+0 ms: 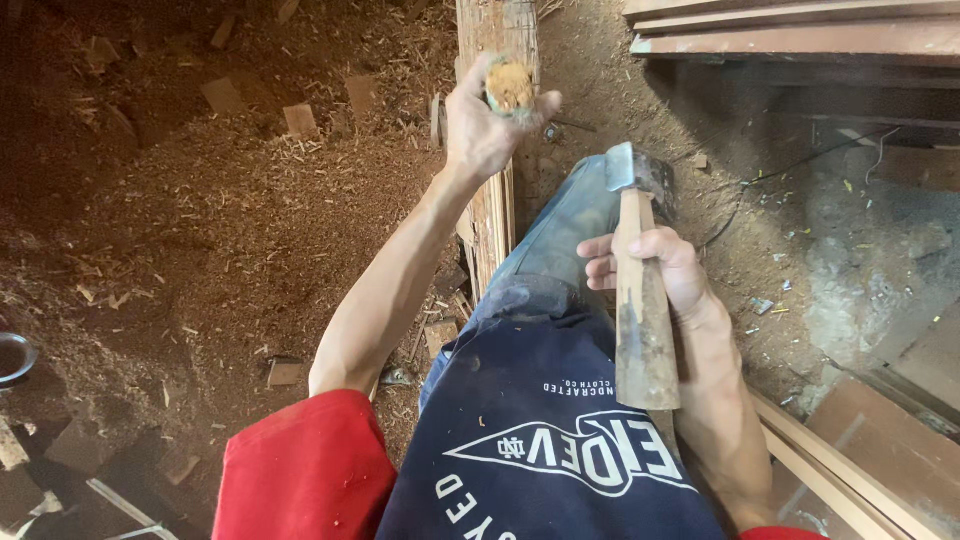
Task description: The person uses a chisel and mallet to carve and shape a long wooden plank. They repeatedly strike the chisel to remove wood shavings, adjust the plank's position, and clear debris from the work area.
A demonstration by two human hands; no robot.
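Note:
My left hand (pixel 482 125) is raised and gripping the top of an upright wooden stick (pixel 511 88), whose rough orange end grain shows between my fingers. The stick stands against a long wooden beam (pixel 495 215) that runs away from me over the ground. My right hand (pixel 660 265) holds a hatchet (pixel 640 300) by its worn wooden handle, with the grey metal head (pixel 635 172) pointing away from me, above my knee in blue jeans. The hatchet head is a short way right of the stick and lower than its top.
Reddish sawdust and wood chips (pixel 230 220) cover the ground on the left, with small wood offcuts (pixel 300 120) lying in it. Planks (pixel 800 35) are stacked at the top right and more boards (pixel 860 450) lie at the lower right. A metal bowl's rim (pixel 15 355) shows at the left edge.

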